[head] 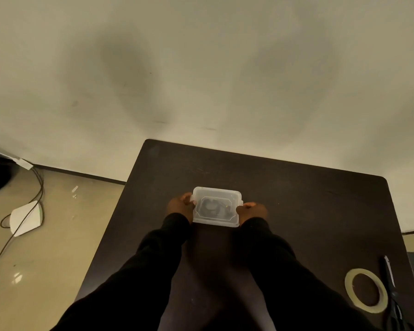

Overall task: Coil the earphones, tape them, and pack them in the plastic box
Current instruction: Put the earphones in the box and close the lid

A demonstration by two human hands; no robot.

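A: Where's the plastic box [216, 206] sitting?
B: Mid-table [296, 211], lid on, dark coiled earphones [210, 207] lying inside.
A: Hands?
B: Left hand [181, 207] and right hand [251, 211] are gripping its side latches.

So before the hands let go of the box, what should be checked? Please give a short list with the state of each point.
1. Earphones inside the plastic box: ok, a dark coil shows through the lid.
2. Coil taped: cannot tell, the lid blurs it.
3. Lid on the box: ok, it covers the top.
4. Side latches fully snapped: cannot tell; left hand and right hand cover both ends.
5. Box resting flat on the table: ok.
6. Tape roll and scissors away from the box: ok, at the table's near right corner.
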